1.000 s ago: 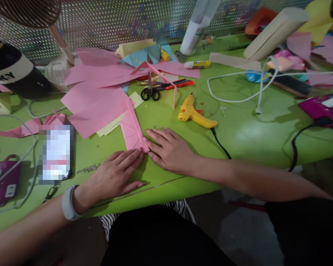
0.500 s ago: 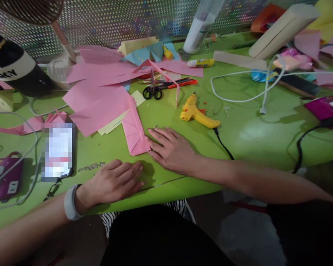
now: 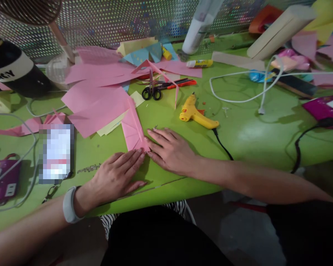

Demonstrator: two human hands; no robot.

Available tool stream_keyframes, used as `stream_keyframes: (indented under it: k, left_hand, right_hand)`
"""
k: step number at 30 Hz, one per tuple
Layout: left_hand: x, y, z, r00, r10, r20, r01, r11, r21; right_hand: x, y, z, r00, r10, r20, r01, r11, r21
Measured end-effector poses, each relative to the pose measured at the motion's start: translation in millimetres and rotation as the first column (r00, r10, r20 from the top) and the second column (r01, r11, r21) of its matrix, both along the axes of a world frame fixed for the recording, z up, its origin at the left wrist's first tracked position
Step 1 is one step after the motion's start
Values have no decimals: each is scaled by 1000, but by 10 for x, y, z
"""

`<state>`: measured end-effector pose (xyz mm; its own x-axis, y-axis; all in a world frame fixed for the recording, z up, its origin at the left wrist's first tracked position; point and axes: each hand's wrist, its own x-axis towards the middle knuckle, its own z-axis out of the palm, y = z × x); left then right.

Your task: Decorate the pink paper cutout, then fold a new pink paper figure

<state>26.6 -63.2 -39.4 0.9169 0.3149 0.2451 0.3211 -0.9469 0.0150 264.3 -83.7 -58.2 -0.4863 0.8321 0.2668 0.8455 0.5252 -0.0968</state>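
A folded pink paper piece [image 3: 132, 129] lies on the green table [image 3: 249, 133], creased into a long narrow shape. My left hand [image 3: 115, 176] lies flat with fingers stretched out, its fingertips pressing the near end of the pink piece. My right hand [image 3: 172, 149] lies flat beside it on the right, fingers extended, touching the paper's right edge. A grey band sits on my left wrist.
Loose pink sheets [image 3: 97, 96] lie behind the fold. Black scissors [image 3: 152, 90], a yellow glue gun [image 3: 195, 112] with black cord, a glue stick [image 3: 199, 63], a white cable [image 3: 238, 98], a blurred phone [image 3: 56, 153] and purple devices [image 3: 1, 183] lie around.
My left hand, which had drawn back toward me half a second ago, has slid forward again onto the near end of the pink fold. The right hand has stayed put.
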Motion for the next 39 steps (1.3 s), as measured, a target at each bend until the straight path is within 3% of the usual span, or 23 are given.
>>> stream_keyframes:
  k: [17,39]
  left_hand:
    - [17,21,-4,1000,4,-2,-4,1000,12]
    - [-1,36,-40,1000,15,-13,-15,1000,-26]
  right_hand:
    - [0,-8,-20,999,-10,53,6,997,77]
    - [-4,-10,-8,998,-5,61,1,999,52]
